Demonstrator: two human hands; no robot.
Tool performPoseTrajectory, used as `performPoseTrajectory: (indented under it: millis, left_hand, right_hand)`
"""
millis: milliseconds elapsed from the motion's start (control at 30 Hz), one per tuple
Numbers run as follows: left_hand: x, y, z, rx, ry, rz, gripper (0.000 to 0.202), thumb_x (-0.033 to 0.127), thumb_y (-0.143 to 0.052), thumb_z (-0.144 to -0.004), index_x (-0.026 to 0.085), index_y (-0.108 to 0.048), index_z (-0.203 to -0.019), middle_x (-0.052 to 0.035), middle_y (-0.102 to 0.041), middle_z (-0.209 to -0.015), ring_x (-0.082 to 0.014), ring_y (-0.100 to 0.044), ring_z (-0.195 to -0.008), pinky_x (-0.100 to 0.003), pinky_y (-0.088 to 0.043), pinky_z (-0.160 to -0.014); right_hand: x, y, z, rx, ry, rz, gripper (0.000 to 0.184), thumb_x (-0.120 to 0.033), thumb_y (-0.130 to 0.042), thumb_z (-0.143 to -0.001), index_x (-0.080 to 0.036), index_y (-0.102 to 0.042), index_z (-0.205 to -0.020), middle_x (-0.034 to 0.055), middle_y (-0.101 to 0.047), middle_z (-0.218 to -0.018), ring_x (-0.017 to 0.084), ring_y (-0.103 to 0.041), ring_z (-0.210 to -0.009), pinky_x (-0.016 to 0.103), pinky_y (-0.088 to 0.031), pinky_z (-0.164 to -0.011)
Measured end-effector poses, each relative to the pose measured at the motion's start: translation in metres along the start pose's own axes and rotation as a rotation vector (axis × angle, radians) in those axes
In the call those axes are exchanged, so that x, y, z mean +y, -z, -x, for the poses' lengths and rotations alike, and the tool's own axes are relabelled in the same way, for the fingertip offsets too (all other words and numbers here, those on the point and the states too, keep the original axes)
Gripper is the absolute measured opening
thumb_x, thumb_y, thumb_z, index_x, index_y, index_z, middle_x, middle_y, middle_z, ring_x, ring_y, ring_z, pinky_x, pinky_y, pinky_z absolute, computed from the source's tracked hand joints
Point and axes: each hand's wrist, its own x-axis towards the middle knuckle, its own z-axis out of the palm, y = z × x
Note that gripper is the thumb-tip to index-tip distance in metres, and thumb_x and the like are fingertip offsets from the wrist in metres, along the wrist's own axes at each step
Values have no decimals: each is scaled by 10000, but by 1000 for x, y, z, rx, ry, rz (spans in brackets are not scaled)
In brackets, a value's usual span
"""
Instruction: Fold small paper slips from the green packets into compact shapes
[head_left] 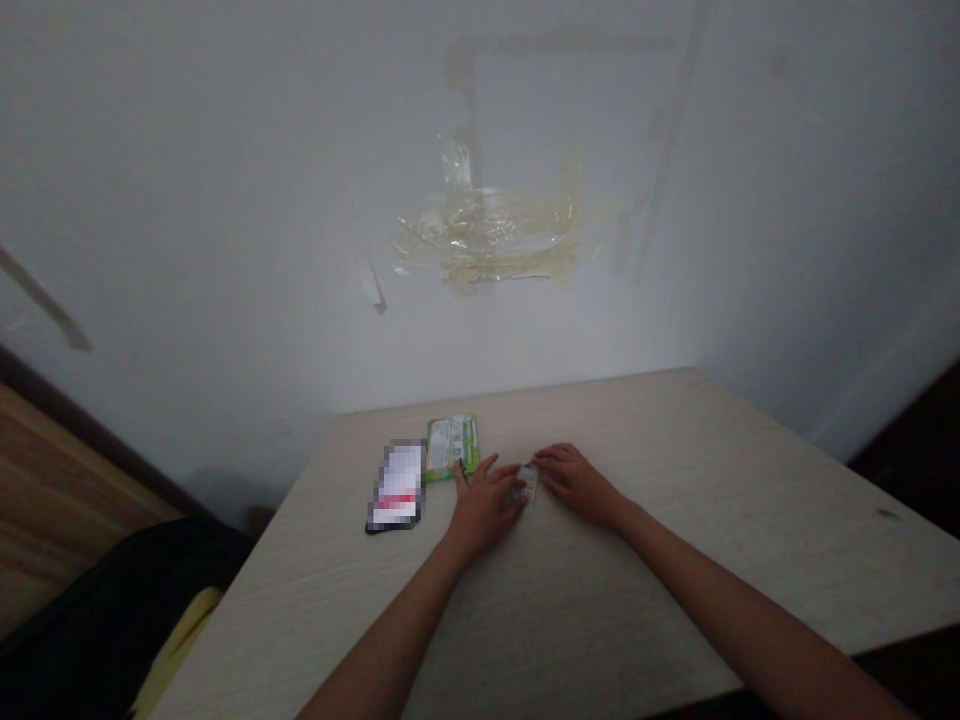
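Observation:
A small, pale, printed piece, perhaps paper or film (530,486), lies on the table between my two hands; its exact kind is too blurred to tell. My left hand (486,508) is spread on the tabletop, with its inner fingers resting on the left edge of this piece. One outer finger reaches the lower right corner of a green and white printed packet or booklet (452,447). From the other side, my right hand (576,482) has its fingers drawn together at the upper right edge of the small piece. Its thumb is partly hidden.
A phone with a pixelated screen (399,487) lies left of the green item. The pale wooden table (675,480) meets a wall (300,200) bearing strips of old clear tape (502,240). Dark and yellow cloth (180,640) sits beyond the table's left edge.

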Motion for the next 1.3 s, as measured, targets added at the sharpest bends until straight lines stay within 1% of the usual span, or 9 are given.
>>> performPoseTrajectory:
  millis: [167,333,433,533,700,833,1000,1133,1300]
  left_hand:
    - [-2,-3,0,57,17,-38,227,383,-546,-890,407,-624,-1102,25,-544,-1368,-298,-315,-1375,-763,7,-1039]
    - [-4,-5,-1,120,85,-72,237,316,-570,-877,355,-629,-1103,-7,-546,-1353,-283,-346,-1355,-736,-19,-1069]
    - [-4,-4,-1,139,119,-66,220,331,-550,-888,327,-635,-1091,-23,-553,-1338,-275,-358,-1346,-717,-36,-1087]
    - [-4,-2,-1,141,133,-68,206,370,-556,-881,314,-647,-1057,-27,-560,-1323,-279,-373,-1335,-716,-44,-1090]
    - [-4,-3,-1,131,127,-85,184,370,-594,-856,317,-669,-1015,-22,-557,-1320,-287,-368,-1333,-716,-13,-1089]
    - [-5,-4,-1,155,130,-88,181,379,-596,-853,329,-684,-1003,-20,-565,-1303,-292,-380,-1318,-720,-4,-1083]
    - [-6,-5,0,158,137,-100,224,423,-602,-841,328,-682,-1026,-30,-563,-1307,-303,-383,-1311,-735,-5,-1071]
    - [-5,-5,1,158,162,-132,271,440,-586,-844,331,-660,-1081,-43,-549,-1329,-314,-364,-1323,-747,-11,-1061]
    - [-5,-5,0,161,207,-158,241,421,-556,-863,326,-660,-1058,-45,-542,-1336,-325,-335,-1340,-756,-36,-1051]
  right_hand:
    - [1,-2,1,-17,3,59,345,-266,-500,-931,-203,-594,-1257,105,-606,-1189,226,-472,-1162,413,-402,-1020]
    - [0,-1,1,-28,-5,79,335,-286,-458,-953,-193,-610,-1237,116,-600,-1168,225,-501,-1118,402,-416,-993]
    - [-1,-2,1,-47,-19,135,339,-292,-450,-956,-178,-616,-1227,125,-601,-1130,230,-524,-1070,397,-432,-961]
    - [0,-4,0,-35,-62,214,336,-282,-469,-941,-164,-618,-1219,133,-594,-1095,237,-533,-1030,398,-440,-931]
    - [5,-6,1,-11,-94,273,326,-266,-478,-930,-161,-620,-1204,133,-583,-1050,232,-533,-978,385,-451,-885]
    - [7,-5,2,-9,-74,244,324,-255,-475,-928,-154,-621,-1199,136,-575,-1049,231,-525,-981,383,-453,-886]
    - [6,-2,3,-1,-66,142,312,-233,-489,-920,-135,-633,-1178,140,-572,-1048,228,-528,-988,383,-460,-887]
    - [4,1,3,5,-50,47,274,-231,-512,-911,-160,-665,-1127,125,-583,-1032,216,-538,-981,371,-461,-882]
    - [3,6,3,-1,-45,-26,243,-225,-535,-901,-181,-694,-1078,108,-592,-1015,202,-546,-971,358,-457,-886]
